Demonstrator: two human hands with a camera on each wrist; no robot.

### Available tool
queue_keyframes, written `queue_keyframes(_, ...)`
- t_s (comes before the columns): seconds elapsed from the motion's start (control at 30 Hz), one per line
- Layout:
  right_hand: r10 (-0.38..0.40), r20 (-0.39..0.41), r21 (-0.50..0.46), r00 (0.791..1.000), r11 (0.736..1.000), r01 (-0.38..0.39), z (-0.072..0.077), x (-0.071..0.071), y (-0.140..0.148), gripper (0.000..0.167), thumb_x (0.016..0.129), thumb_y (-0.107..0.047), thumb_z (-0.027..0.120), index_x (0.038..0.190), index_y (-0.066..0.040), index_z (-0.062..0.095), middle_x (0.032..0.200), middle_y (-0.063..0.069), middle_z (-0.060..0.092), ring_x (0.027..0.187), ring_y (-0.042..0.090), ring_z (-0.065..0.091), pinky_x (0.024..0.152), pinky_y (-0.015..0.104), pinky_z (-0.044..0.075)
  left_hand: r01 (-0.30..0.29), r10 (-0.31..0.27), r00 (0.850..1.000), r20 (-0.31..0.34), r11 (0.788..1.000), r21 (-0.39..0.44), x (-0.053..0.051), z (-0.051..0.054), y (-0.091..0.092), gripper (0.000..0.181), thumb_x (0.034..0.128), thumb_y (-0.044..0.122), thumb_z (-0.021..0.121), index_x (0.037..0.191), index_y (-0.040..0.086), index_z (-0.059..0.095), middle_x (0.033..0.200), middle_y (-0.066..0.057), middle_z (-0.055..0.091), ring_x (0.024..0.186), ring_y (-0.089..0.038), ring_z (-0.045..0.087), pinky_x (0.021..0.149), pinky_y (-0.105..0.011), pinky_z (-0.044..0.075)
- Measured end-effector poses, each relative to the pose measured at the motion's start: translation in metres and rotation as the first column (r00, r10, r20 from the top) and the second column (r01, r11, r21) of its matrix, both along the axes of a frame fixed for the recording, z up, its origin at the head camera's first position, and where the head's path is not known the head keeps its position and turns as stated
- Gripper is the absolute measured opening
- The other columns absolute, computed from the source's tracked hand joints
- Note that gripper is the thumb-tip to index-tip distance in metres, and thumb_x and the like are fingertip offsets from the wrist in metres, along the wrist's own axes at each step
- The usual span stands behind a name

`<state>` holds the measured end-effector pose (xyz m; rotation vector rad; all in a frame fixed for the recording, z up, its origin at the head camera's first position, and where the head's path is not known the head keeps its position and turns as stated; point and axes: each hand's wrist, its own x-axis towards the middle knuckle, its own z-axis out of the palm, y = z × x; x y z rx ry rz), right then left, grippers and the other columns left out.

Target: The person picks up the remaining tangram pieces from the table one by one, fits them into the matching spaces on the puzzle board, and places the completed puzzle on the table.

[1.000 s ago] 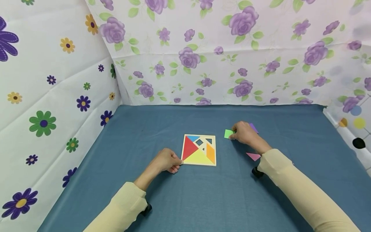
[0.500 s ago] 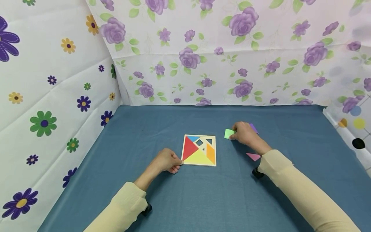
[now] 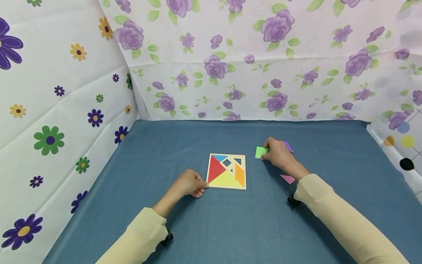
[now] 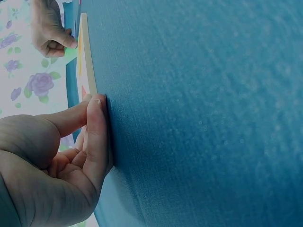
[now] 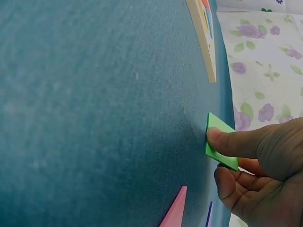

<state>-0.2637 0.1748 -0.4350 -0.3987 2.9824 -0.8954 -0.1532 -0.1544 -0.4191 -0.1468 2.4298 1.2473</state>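
Observation:
A square wooden tangram board (image 3: 233, 163) lies on the blue cloth, holding red, yellow, blue and orange pieces beside several unfilled cutouts. My left hand (image 3: 188, 182) pinches its near left corner between thumb and forefinger, plain in the left wrist view. To the right of the board, my right hand (image 3: 279, 153) grips a green square tangram piece (image 5: 218, 124), thumb on its face and fingers behind. The piece looks tilted up in the right wrist view; whether its edge touches the cloth I cannot tell.
A pink triangle piece (image 3: 287, 179) lies beneath my right wrist, partly covered by it. Beyond the right hand lies a purple piece (image 3: 288, 146), partly hidden. Flowered sheets (image 3: 197, 91) stand behind and to the left of the blue-covered table (image 3: 227, 227).
Both hands keep their grips in place. The right wrist and sleeve have shifted very slightly; the board and green square look unmoved.

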Motion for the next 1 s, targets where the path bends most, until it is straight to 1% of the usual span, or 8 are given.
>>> queue_keyframes(0.23,0.004,-0.049,-0.025,0.999,1.0,-0.005,-0.003,0.005,0.0,0.033,0.084,-0.001,0.085,0.102,0.005,0.058,0.093,0.02,0.065,0.078,0.028,0.059,0.068,0.041,0.053,-0.005,0.005,1.0,0.003,1.0,0.002,0.0,-0.001,0.001,0.016,0.0933,0.006,0.077,0.081,-0.003,0.072,0.068,-0.011,0.069,0.054,-0.013,0.065,0.056,-0.029,0.062)
queue_keyframes(0.5,0.001,-0.078,-0.037,0.997,0.999,-0.004,-0.006,0.009,0.0,0.031,0.086,-0.001,0.084,0.102,0.003,0.057,0.094,0.019,0.065,0.079,0.028,0.06,0.069,0.041,0.053,0.0,0.0,1.0,-0.002,1.0,0.006,0.001,0.0,0.0,0.016,0.0938,0.006,0.076,0.081,-0.003,0.072,0.069,-0.011,0.069,0.055,-0.013,0.066,0.057,-0.03,0.062)
queue_keyframes(0.63,0.008,-0.095,-0.04,0.995,0.999,-0.011,-0.008,0.01,0.001,0.03,0.087,-0.001,0.082,0.103,0.003,0.058,0.095,0.02,0.065,0.081,0.027,0.061,0.07,0.041,0.053,-0.002,0.002,1.0,-0.005,1.0,0.005,0.001,0.0,0.0,0.016,0.0937,0.006,0.077,0.081,-0.003,0.072,0.068,-0.011,0.069,0.054,-0.013,0.066,0.056,-0.029,0.062)
queue_keyframes(0.77,0.019,-0.114,-0.052,0.993,0.998,-0.026,-0.008,0.011,0.002,0.025,0.09,0.0,0.08,0.103,0.003,0.058,0.097,0.02,0.067,0.081,0.027,0.063,0.069,0.04,0.054,-0.006,0.006,1.0,-0.002,1.0,-0.005,-0.001,-0.001,0.001,0.017,0.0931,0.006,0.077,0.08,-0.002,0.072,0.067,-0.01,0.069,0.053,-0.012,0.065,0.056,-0.029,0.062)
queue_keyframes(1.0,0.037,-0.162,-0.072,0.986,0.996,-0.05,-0.007,0.013,0.003,0.017,0.092,0.004,0.076,0.097,0.003,0.06,0.092,0.018,0.068,0.077,0.025,0.063,0.065,0.038,0.054,0.002,-0.002,1.0,-0.01,1.0,-0.015,0.0,-0.001,0.001,0.017,0.0934,0.006,0.077,0.079,-0.002,0.072,0.067,-0.01,0.069,0.054,-0.013,0.066,0.055,-0.029,0.062)
